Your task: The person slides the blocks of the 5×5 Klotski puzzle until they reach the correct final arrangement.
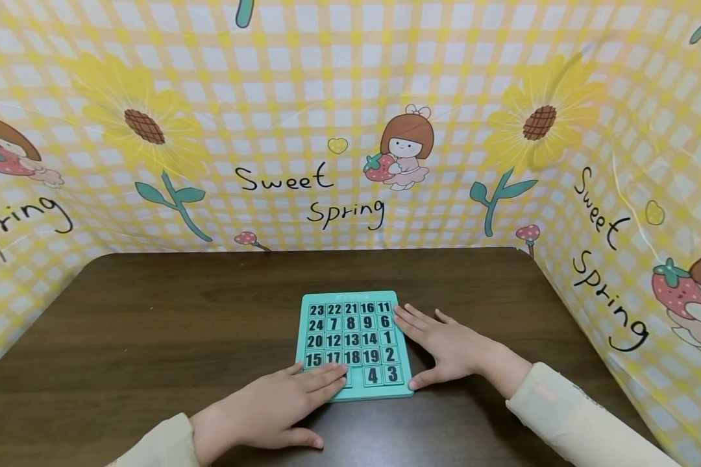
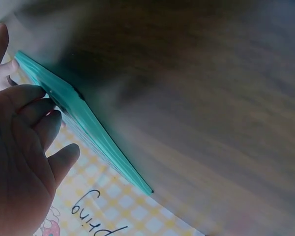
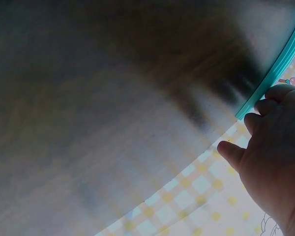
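Observation:
A turquoise number sliding puzzle (image 1: pixel 405 379) lies flat on the table, with black-numbered tiles in rows. My left hand (image 1: pixel 274 402) reaches over its lower left corner with fingers extended, fingertips on the bottom-row tiles and hiding several of them. Its thumb points out over the table, off the board. A slot without a tile shows between those fingertips and the 4 tile (image 1: pixel 372 375). Along the right edge, my right hand (image 1: pixel 452 350) has straight, spread fingers at the upper side and its thumb by the lower right corner. The puzzle's turquoise edge (image 2: pixel 108 142) shows side-on in the left wrist view.
The dark brown wooden table (image 1: pixel 152 324) extends around the puzzle. A yellow checked cloth (image 1: pixel 292 130) with flowers and cartoon figures hangs behind the table and along both sides.

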Tool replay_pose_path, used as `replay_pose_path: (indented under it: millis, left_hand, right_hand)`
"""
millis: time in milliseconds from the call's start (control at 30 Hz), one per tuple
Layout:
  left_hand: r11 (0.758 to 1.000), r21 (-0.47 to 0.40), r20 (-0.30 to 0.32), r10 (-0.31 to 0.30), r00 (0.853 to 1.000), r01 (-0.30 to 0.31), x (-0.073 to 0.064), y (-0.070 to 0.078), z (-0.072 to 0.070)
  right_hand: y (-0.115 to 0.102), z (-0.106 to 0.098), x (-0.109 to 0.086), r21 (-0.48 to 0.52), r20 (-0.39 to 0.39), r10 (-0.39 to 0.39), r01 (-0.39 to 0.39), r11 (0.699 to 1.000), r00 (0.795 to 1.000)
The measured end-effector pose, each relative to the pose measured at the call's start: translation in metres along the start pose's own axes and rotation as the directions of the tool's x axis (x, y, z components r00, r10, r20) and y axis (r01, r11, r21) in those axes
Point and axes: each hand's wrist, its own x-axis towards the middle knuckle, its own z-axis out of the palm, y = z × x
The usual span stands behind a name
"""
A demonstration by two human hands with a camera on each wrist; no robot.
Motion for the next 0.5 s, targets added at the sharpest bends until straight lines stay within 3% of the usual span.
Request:
replay_pose_path:
  millis: [500]
  left_hand:
    - [1.000,0.026,0.004,0.007,1.000,-0.007,0.013,0.004,0.001]
  right_hand:
    - [0.000,0.000,0.001,0.003,-0.004,0.001,-0.001,1.000,1.000]
